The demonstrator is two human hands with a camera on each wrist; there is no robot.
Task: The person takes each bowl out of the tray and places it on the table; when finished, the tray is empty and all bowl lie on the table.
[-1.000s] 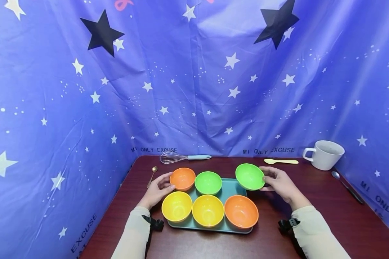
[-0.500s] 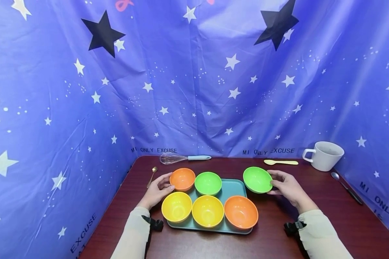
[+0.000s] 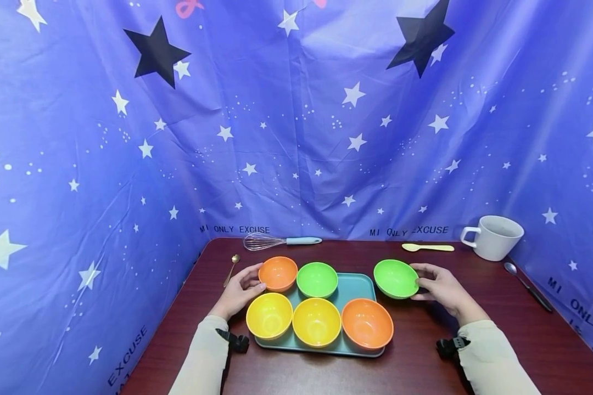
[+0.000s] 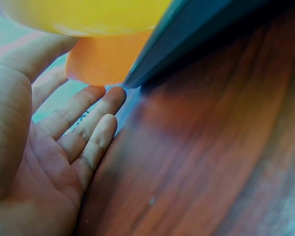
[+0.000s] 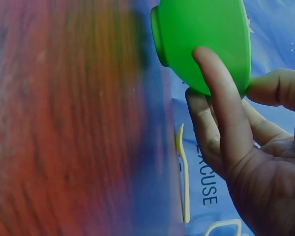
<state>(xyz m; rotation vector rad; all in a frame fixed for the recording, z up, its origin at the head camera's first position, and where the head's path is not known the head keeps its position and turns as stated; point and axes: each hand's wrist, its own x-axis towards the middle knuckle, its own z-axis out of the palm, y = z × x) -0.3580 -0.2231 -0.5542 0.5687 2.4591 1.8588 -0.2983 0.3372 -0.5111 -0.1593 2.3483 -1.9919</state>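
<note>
My right hand [image 3: 437, 288] pinches the side of a green bowl [image 3: 396, 278], thumb at the rim and fingers beneath. In the right wrist view this bowl [image 5: 201, 39] is held above the tabletop, just right of the tray. My left hand [image 3: 242, 291] rests beside an orange bowl [image 3: 278, 273] at the tray's back left corner. Its fingers [image 4: 96, 110] stretch out relaxed, tips right at the bowl's side. Another green bowl [image 3: 317, 280] stands beside that orange one. Two yellow bowls [image 3: 269, 315] and a second orange bowl [image 3: 368, 323] form the front row on the teal tray [image 3: 353, 282].
A whisk [image 3: 281, 241] lies at the back of the dark red wooden table [image 3: 281, 378], with a small gold spoon [image 3: 231, 270] at left. Back right hold a pale yellow spoon [image 3: 427, 248], a white mug [image 3: 496, 238] and a dark-handled spoon [image 3: 529, 286]. Blue star-patterned cloth hangs behind.
My right hand has carried the green bowl right and toward me, from over the tray's back right corner to beside the tray. The left hand stays put.
</note>
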